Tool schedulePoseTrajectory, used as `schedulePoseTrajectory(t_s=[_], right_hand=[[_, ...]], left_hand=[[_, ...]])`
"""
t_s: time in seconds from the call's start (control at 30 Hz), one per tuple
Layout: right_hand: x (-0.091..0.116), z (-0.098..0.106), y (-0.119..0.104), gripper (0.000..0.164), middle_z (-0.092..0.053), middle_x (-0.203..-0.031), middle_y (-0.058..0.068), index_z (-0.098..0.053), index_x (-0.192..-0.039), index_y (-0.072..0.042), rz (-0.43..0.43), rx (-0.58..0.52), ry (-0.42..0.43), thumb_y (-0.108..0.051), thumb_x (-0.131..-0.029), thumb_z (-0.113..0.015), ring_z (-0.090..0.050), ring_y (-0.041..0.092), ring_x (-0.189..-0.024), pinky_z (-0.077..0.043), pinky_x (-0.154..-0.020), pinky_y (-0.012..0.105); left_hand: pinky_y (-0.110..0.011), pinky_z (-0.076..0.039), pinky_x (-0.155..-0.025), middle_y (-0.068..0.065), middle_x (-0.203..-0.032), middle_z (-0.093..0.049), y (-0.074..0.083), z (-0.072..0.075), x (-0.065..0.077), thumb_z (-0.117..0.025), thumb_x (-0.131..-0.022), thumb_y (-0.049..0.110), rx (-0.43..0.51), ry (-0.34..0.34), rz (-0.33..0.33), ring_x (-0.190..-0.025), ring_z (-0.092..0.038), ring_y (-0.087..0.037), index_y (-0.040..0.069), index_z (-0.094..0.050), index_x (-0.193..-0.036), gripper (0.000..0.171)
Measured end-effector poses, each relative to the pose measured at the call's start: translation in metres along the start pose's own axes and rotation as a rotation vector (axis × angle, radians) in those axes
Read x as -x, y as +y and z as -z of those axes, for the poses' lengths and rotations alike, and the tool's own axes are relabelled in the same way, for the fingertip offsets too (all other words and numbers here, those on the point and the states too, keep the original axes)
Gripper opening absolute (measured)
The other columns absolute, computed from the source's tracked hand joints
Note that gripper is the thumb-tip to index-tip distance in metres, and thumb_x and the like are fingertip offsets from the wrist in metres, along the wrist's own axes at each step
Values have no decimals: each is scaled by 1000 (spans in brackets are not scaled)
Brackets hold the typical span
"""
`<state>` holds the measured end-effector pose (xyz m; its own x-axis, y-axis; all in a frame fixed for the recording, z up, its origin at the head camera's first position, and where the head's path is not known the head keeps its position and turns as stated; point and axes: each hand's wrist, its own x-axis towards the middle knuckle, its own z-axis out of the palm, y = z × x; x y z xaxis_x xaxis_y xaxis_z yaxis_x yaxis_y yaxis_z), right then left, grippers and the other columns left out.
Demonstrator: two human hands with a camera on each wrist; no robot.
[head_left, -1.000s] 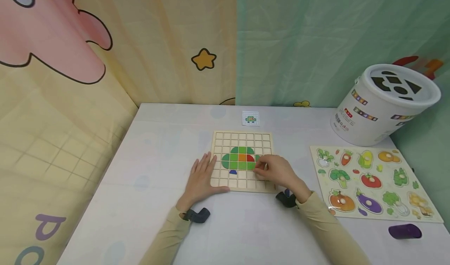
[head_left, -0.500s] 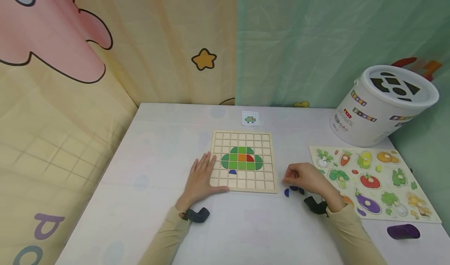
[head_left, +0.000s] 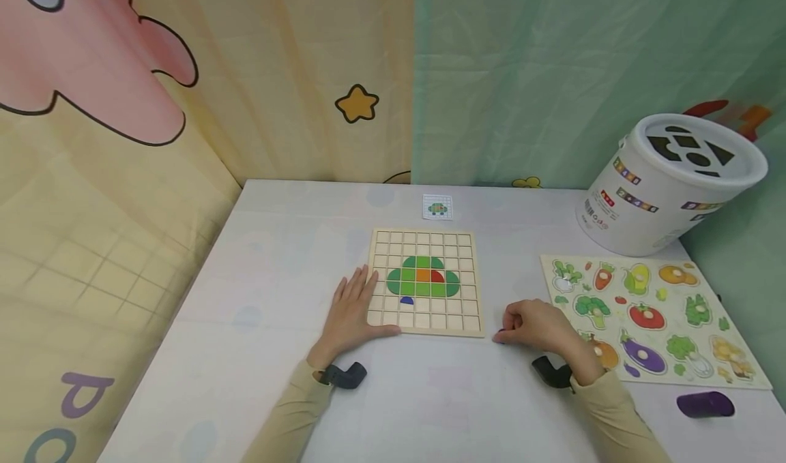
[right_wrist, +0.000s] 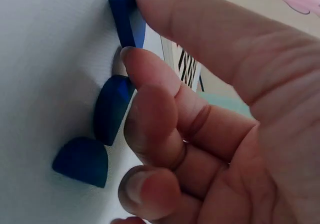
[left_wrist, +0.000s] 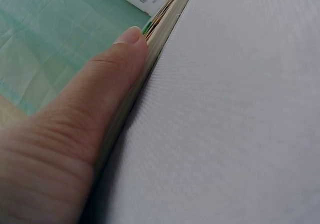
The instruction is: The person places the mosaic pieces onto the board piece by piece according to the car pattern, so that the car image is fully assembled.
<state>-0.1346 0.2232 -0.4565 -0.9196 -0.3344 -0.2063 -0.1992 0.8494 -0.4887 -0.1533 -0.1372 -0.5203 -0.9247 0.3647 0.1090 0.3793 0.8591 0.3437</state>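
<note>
My left hand [head_left: 350, 313] lies with straight fingers along the left edge of a wooden grid board [head_left: 454, 321], its thumb on the near edge. Green, orange and red tiles [head_left: 424, 290] form a shape mid-board, and one blue half-circle block [head_left: 406, 301] sits just below them. To the right of the board, my right hand [head_left: 537, 323] is down at the table. In the right wrist view its thumb and a fingertip pinch a blue block [right_wrist: 125, 21]. Two more blue half-round blocks [right_wrist: 112, 111] lie beside the fingers, hidden by the hand in the head view.
A small picture card [head_left: 437, 216] lies beyond the board. At the right are a vegetable puzzle board [head_left: 555, 303], a white bucket [head_left: 657, 207] with shape holes in its lid, and a purple block [head_left: 706, 404]. Curtains close off the back and left.
My right hand has moved from the board's right side to the blue blocks on the table and taken hold of one. The left hand has stayed put.
</note>
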Motion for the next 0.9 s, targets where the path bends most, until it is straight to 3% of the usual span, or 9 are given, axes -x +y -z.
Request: schedulePoseTrajectory(t_s=[0.37, 0.9], right_hand=[[-5, 4, 0, 23, -50, -60, -7, -61, -73, -16, -29, 13, 34, -27, -74, -81, -45, 12, -55, -36, -49, 28], [-7, 0, -2, 21, -51, -64, -6, -60, -72, -14, -28, 12, 64, -18, -73, -81, -45, 12, -58, -37, -50, 29]], left_hand=[[-40, 2, -114, -12, -157, -9, 0, 0, 0, -60, -69, 77, -14, -8, 4, -144, -3, -23, 7, -19, -152, 116], [-39, 3, -114, -11, -157, -9, 0, -2, -1, -59, -69, 78, -16, -6, 3, -144, -2, -22, 7, -18, -152, 117]])
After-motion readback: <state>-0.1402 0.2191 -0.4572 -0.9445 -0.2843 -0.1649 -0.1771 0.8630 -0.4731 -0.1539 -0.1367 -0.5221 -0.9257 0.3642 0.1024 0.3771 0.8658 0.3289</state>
